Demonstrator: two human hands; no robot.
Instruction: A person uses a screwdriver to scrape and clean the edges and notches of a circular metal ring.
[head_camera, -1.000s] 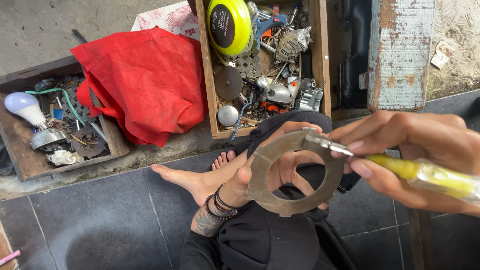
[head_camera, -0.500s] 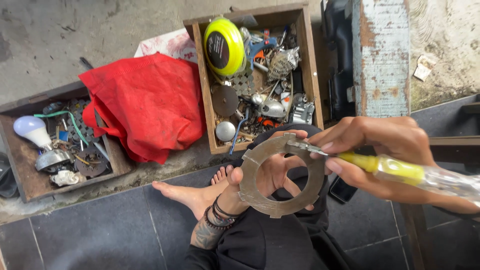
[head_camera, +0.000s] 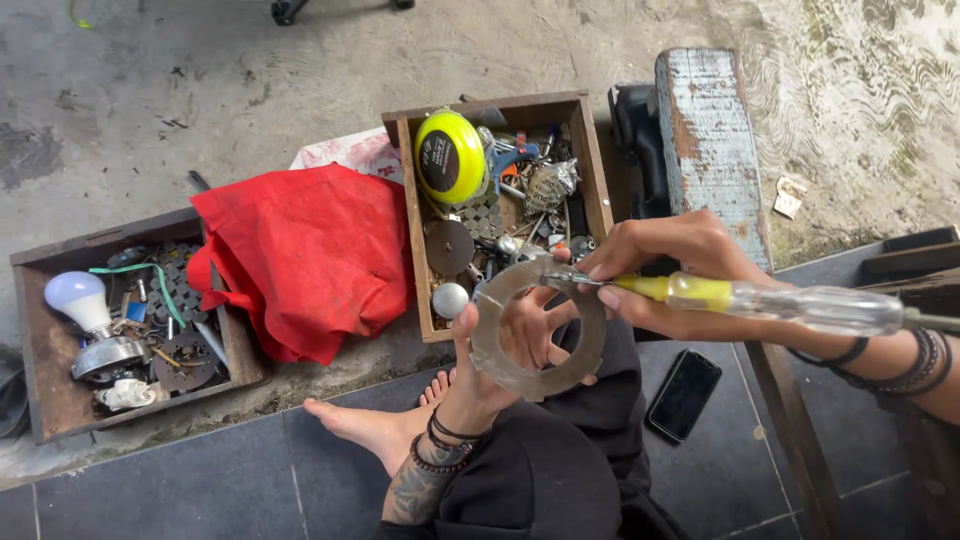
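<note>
Left hand (head_camera: 510, 345) is cupped around a flat metal ring (head_camera: 535, 325), holding it up over the lap, right in front of the open wooden box of parts (head_camera: 500, 200). Right hand (head_camera: 670, 270) is wrapped around a yellow-handled screwdriver (head_camera: 740, 298), tip touching the ring's top edge. Black phone (head_camera: 683, 395) lies on the tiles nearby

A flat grey metal ring (head_camera: 538, 328), wide-banded with a large round hole, stands nearly upright just right of the frame's centre, its face toward the camera. A screwdriver (head_camera: 760, 300) with a clear handle and yellow collar lies almost level from the right edge, its tip touching the ring's upper rim.
</note>
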